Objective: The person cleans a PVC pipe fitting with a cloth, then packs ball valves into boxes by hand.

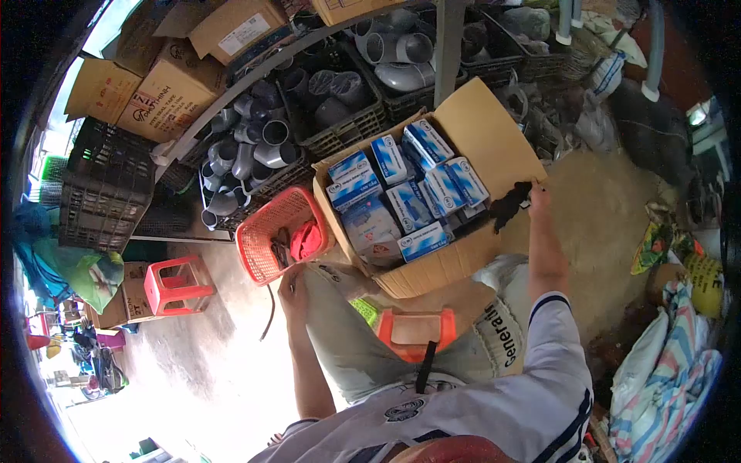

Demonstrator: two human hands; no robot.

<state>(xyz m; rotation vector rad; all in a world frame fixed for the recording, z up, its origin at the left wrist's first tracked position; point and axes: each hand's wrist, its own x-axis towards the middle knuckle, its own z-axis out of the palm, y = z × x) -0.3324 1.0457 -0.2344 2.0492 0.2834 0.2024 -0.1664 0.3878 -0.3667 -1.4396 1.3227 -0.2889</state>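
Note:
My right hand (pixel 539 199) is at the raised flap (pixel 494 139) of a large cardboard box (pixel 432 270), fingers closed on a black crumpled thing (pixel 510 204) that hangs over the box's right side. Inside the box lie several blue-and-white small cartons (pixel 409 207), some tilted, and a greyish packet (pixel 372 230). My left hand (pixel 292 284) is beside my knee, close to the rim of a red plastic basket (pixel 258 256); its fingers are mostly hidden. The basket contains a bright red bundle (pixel 306 240) and dark strap-like items.
Black crates (pixel 333 108) with grey pipe fittings (pixel 251 147) stand behind the box. Cardboard cartons (pixel 174 89) are stacked at upper left, above a black crate (pixel 104 185). A red stool (pixel 179 285) is on the left, an orange stool (pixel 417 328) between my legs, and striped sacks (pixel 671 370) on the right.

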